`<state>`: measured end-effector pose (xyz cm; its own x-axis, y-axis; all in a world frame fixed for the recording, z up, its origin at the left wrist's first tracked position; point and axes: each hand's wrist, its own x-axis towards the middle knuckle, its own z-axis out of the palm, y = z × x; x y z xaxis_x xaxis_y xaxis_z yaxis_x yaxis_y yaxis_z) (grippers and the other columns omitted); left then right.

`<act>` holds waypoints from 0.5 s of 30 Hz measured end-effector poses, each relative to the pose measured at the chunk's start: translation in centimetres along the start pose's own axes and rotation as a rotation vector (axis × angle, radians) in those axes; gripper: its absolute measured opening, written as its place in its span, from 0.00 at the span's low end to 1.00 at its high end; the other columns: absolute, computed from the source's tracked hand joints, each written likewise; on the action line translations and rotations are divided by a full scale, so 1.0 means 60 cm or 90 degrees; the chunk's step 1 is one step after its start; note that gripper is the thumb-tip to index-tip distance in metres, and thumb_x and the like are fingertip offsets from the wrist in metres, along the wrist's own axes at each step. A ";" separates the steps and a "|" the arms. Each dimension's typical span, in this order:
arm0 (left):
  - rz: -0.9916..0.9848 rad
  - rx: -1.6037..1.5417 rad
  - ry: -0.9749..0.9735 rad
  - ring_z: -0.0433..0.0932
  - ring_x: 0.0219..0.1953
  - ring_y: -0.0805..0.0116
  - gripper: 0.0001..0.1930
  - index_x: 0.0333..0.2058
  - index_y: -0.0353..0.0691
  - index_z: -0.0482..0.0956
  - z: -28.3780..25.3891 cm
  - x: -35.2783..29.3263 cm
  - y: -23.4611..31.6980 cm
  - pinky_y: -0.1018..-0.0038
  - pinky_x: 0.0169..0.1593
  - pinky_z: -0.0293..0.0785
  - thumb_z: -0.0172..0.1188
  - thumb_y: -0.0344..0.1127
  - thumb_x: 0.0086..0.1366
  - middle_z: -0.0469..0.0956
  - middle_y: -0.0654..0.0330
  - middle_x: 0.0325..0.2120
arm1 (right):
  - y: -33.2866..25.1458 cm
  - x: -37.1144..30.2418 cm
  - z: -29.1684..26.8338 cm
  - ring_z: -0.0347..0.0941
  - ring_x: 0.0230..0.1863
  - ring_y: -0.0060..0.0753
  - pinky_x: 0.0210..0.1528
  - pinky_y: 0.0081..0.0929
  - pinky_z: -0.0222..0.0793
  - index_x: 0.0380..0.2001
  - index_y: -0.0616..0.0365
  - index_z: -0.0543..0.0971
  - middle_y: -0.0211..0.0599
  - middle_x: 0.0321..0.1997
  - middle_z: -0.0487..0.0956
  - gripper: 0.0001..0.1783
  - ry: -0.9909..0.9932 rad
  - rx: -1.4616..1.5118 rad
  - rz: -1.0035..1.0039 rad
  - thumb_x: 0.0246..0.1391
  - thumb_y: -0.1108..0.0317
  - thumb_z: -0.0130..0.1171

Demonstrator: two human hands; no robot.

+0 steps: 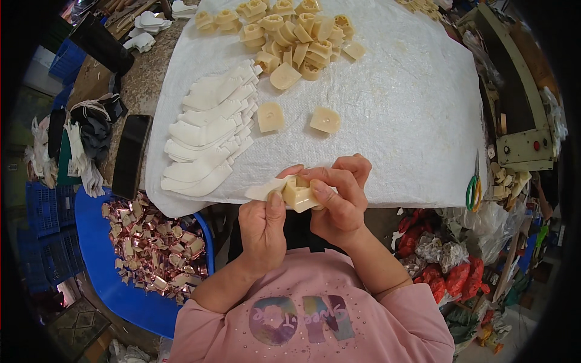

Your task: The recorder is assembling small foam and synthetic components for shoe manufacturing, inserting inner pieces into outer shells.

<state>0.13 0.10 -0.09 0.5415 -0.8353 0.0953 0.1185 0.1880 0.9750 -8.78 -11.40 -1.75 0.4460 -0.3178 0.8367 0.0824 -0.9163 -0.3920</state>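
Observation:
Both hands meet near the table's front edge around a beige plastic shoe heel (299, 195), its hollow top facing up. My right hand (340, 196) grips it from the right, thumb and fingers closed about its side. From the left, my left hand (266, 227) pinches a white cover piece (264, 190) against the heel, the thumb on top. Left of my hands lies a fanned, overlapping row of white cover pieces (203, 142). Beyond them, two single beige heels (270, 117) (325, 120) rest apart on the white sheet (393, 121). A heap of beige heels (296, 39) stands at the back.
A blue tub (109, 266) of shiny copper-coloured pieces (154, 248) stands at lower left. Beside the sheet lie a black phone (131, 156) and a dark cylinder (101, 43). Scissors (474, 190) sit at the right edge, near a grey-green machine (526, 145) and red bags (445, 275).

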 end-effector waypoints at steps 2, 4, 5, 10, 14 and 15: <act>0.008 0.023 -0.032 0.70 0.51 0.67 0.24 0.52 0.20 0.64 -0.003 0.004 -0.001 0.72 0.55 0.65 0.36 0.40 0.72 0.69 0.48 0.50 | 0.005 -0.003 0.004 0.62 0.33 0.35 0.38 0.36 0.50 0.40 0.49 0.74 0.31 0.37 0.78 0.26 -0.004 0.009 0.018 0.32 0.79 0.59; 0.115 0.121 0.008 0.76 0.38 0.72 0.19 0.47 0.26 0.72 0.000 0.014 0.007 0.78 0.43 0.71 0.40 0.36 0.71 0.77 0.51 0.40 | 0.007 -0.003 0.003 0.62 0.33 0.35 0.38 0.36 0.48 0.39 0.48 0.74 0.29 0.37 0.78 0.25 -0.009 0.017 0.037 0.31 0.79 0.59; 0.113 0.120 0.007 0.76 0.38 0.72 0.19 0.47 0.26 0.72 -0.006 0.014 0.011 0.78 0.43 0.71 0.40 0.36 0.71 0.77 0.51 0.40 | 0.007 0.000 -0.001 0.62 0.33 0.34 0.39 0.37 0.48 0.38 0.49 0.75 0.29 0.37 0.78 0.24 -0.015 0.004 0.022 0.30 0.78 0.59; 0.074 0.291 0.081 0.66 0.24 0.79 0.10 0.37 0.28 0.77 -0.028 0.016 0.032 0.81 0.26 0.61 0.49 0.29 0.66 0.76 0.59 0.27 | -0.024 0.032 -0.029 0.61 0.33 0.33 0.40 0.39 0.46 0.32 0.49 0.76 0.26 0.33 0.76 0.19 -0.118 -0.118 0.020 0.29 0.75 0.59; 0.136 0.321 0.057 0.74 0.26 0.66 0.06 0.36 0.27 0.76 -0.029 0.012 0.016 0.76 0.30 0.69 0.53 0.21 0.60 0.77 0.52 0.27 | -0.039 0.045 -0.037 0.61 0.33 0.33 0.40 0.41 0.45 0.27 0.50 0.76 0.26 0.28 0.69 0.16 -0.279 -0.159 0.105 0.28 0.75 0.59; 0.135 0.320 0.054 0.74 0.26 0.66 0.06 0.36 0.27 0.76 -0.027 0.011 0.014 0.76 0.30 0.69 0.53 0.21 0.60 0.77 0.52 0.27 | -0.039 0.046 -0.039 0.61 0.33 0.33 0.39 0.41 0.45 0.26 0.50 0.75 0.26 0.27 0.66 0.15 -0.323 -0.156 0.133 0.27 0.76 0.58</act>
<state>1.95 0.54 0.45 0.5783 -0.7570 0.3041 -0.4010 0.0608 0.9141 -9.80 -10.69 2.35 0.8054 -0.3964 0.4406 -0.2335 -0.8955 -0.3789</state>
